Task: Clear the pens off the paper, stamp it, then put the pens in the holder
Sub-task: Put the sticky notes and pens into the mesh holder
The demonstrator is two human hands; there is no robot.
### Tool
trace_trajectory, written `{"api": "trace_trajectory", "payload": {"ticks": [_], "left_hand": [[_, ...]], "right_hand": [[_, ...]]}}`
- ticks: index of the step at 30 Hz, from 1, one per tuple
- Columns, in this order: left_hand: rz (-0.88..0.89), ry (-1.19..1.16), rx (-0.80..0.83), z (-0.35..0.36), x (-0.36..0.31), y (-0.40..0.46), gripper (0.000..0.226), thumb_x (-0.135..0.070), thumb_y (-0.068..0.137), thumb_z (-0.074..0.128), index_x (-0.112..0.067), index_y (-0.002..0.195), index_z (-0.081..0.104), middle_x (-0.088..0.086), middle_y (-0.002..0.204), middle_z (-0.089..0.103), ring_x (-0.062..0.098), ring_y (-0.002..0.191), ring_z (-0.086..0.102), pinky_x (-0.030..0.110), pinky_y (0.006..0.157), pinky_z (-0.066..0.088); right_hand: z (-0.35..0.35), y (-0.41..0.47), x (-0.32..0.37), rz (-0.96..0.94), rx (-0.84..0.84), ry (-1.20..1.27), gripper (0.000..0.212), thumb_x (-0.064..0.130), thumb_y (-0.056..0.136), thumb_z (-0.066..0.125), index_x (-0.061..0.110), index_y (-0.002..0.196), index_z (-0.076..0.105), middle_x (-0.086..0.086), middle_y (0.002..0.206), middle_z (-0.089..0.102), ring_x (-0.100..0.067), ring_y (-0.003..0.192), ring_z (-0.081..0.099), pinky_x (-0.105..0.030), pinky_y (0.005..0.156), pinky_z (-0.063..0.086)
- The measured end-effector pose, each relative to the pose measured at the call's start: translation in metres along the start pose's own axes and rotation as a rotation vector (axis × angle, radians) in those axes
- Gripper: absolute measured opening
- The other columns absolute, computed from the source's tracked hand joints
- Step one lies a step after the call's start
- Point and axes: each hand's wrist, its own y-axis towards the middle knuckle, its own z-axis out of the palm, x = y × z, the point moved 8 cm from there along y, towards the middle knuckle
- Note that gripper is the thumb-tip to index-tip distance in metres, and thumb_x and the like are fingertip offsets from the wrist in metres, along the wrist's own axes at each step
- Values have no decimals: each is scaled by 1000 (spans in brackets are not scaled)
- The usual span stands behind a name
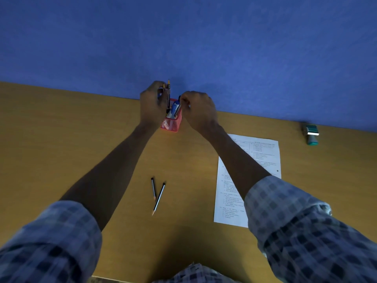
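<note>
A red mesh pen holder (pixel 171 125) stands near the back edge of the wooden table. My left hand (pixel 152 105) is just left of it and grips several pens (pixel 168 94) upright, their tips above the holder. My right hand (pixel 199 110) is at the holder's right and pinches a blue pen (pixel 175 108) that slants down into the holder. Two dark pencils (pixel 157 196) lie loose on the table in front of me. The printed paper (pixel 253 180) lies flat to the right, partly under my right forearm. A green stamp (pixel 311 134) rests at the far right.
A blue wall (pixel 204 41) rises straight behind the wooden table (pixel 61 144). My checked sleeves fill the lower corners of the view.
</note>
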Motion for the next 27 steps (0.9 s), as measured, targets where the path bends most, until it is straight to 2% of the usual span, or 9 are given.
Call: {"api": "trace_trajectory", "payload": {"ticks": [3, 6, 9, 11, 14, 17, 19, 24, 27], "left_hand": [[40, 48, 37, 4, 2, -4, 17, -12, 95, 53, 0, 106, 59, 13, 86, 68, 18, 74, 65, 29, 67, 52], [81, 80, 89, 8, -1, -8, 30, -14, 99, 48, -6, 127, 50, 8, 87, 68, 10, 71, 62, 16, 60, 48], [137, 124, 144, 15, -6, -11, 40, -16, 102, 45, -9, 142, 45, 12, 100, 70, 15, 84, 67, 19, 73, 54], [151, 157, 154, 17, -7, -13, 38, -13, 101, 47, -5, 138, 50, 14, 115, 69, 22, 101, 68, 24, 87, 52], [154, 186, 152, 19, -8, -16, 30, -9, 97, 50, -4, 125, 57, 13, 99, 70, 23, 88, 67, 12, 73, 46], [131, 273, 177, 20, -4, -18, 23, -12, 94, 55, -4, 115, 61, 14, 93, 70, 24, 82, 68, 27, 66, 50], [164, 352, 197, 20, -6, -18, 20, -12, 91, 55, -2, 104, 66, 14, 97, 70, 28, 87, 67, 30, 67, 47], [239, 438, 103, 3, -21, -12, 29, -19, 94, 51, -1, 112, 66, 14, 112, 69, 30, 102, 63, 38, 85, 49], [166, 419, 20, -12, -17, -15, 30, -24, 95, 50, -4, 108, 67, 11, 105, 69, 27, 97, 63, 32, 74, 46]], "right_hand": [[2, 1, -1, -3, 7, -14, 24, 15, 97, 47, 7, 100, 70, -8, 98, 73, -22, 87, 67, -36, 77, 55], [6, 1, 0, -9, 36, -20, 26, 18, 99, 46, 5, 101, 69, -11, 98, 73, -24, 86, 68, -36, 75, 57], [10, 3, 2, -1, 71, -25, 27, 17, 99, 45, 4, 100, 68, -12, 96, 72, -26, 84, 68, -39, 76, 56], [12, 5, 3, 3, 84, -34, 26, 15, 98, 44, 4, 98, 68, -12, 93, 71, -26, 83, 66, -41, 77, 55], [12, 5, 4, 6, 98, -46, 24, 15, 97, 46, 5, 97, 67, -11, 91, 70, -25, 82, 66, -39, 76, 55], [15, 4, 2, 12, 125, -68, 24, 20, 98, 47, 6, 99, 68, -10, 93, 70, -24, 85, 66, -37, 78, 56], [15, 3, 1, 17, 134, -74, 27, 23, 99, 47, 8, 103, 68, -9, 97, 71, -25, 90, 67, -39, 80, 56], [1, -3, -2, 43, -33, -20, 22, 21, 97, 49, 8, 103, 66, -8, 99, 71, -25, 88, 66, -42, 76, 56], [-5, -14, -5, 66, -126, 47, 20, 22, 97, 49, 9, 101, 64, -7, 96, 71, -21, 82, 67, -37, 70, 57]]}}
